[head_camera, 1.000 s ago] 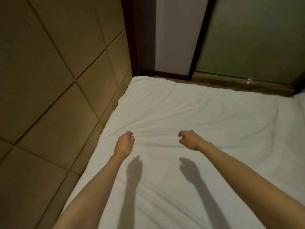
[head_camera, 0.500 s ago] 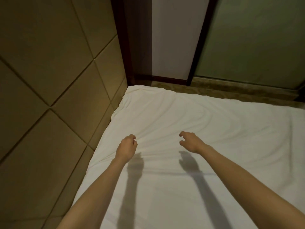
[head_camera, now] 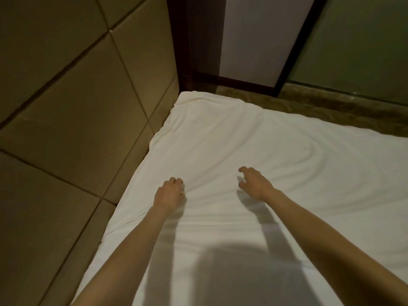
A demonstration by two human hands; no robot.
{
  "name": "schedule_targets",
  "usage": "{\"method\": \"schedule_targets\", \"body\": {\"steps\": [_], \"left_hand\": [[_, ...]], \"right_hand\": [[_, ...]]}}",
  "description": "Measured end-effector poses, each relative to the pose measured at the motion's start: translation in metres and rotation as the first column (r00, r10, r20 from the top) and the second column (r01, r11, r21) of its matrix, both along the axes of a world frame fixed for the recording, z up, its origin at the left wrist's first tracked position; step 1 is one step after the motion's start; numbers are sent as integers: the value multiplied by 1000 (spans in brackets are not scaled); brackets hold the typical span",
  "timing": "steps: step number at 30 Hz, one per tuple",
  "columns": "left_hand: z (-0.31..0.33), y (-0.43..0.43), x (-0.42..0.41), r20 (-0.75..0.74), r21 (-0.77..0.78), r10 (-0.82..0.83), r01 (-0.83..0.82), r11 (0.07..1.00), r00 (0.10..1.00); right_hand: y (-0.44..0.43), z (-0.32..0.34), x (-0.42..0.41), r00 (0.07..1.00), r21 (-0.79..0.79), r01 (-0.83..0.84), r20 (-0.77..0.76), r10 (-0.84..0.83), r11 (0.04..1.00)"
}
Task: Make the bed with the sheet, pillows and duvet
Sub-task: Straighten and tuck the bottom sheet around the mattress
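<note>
While the sheet lay spread over the bed, its edge touching the padded wall, I read the left grip, near that wall, as pinching the fabric: fingers curled, creases fanning from them. The right grip, farther from the wall, hung half-curled and slack, holding nothing. Recommended procedure: stroke the creases flat, working away from the wall, then tuck the bunched corner. I judged that the wall left little tucking room. Neither pillows nor duvet appeared in view.
</note>
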State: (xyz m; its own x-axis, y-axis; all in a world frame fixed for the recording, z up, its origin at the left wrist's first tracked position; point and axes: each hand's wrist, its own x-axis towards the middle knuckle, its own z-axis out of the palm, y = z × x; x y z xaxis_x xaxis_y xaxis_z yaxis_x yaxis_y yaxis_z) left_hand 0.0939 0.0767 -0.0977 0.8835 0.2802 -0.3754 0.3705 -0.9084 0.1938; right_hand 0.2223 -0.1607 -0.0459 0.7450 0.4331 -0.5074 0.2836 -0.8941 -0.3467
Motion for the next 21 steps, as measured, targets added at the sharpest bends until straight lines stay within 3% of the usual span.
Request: {"method": "schedule_targets", "body": {"steps": [6, 11, 14, 17, 21], "left_hand": [[-44, 13, 15, -8, 74, -54, 55, 996, 999], [-50, 29, 25, 38, 138, -283, 276, 951, 958], [-40, 41, 34, 22, 264, -397, 378, 887, 918], [-31, 52, 40, -1, 387, -483, 446, 807, 876], [-26, 66, 48, 99, 429, -506, 423, 799, 857]], "right_hand": [[40, -54, 11, 991, -83, -127, 20, 129, 988], [66, -81, 17, 977, -124, -191, 68, 200, 974], [80, -84, 23, 957, -146, -185, 199, 212, 972], [94, -78, 33, 962, -58, -116, 241, 127, 992], [123, -73, 46, 979, 104, 63, 185, -81, 993]]}}
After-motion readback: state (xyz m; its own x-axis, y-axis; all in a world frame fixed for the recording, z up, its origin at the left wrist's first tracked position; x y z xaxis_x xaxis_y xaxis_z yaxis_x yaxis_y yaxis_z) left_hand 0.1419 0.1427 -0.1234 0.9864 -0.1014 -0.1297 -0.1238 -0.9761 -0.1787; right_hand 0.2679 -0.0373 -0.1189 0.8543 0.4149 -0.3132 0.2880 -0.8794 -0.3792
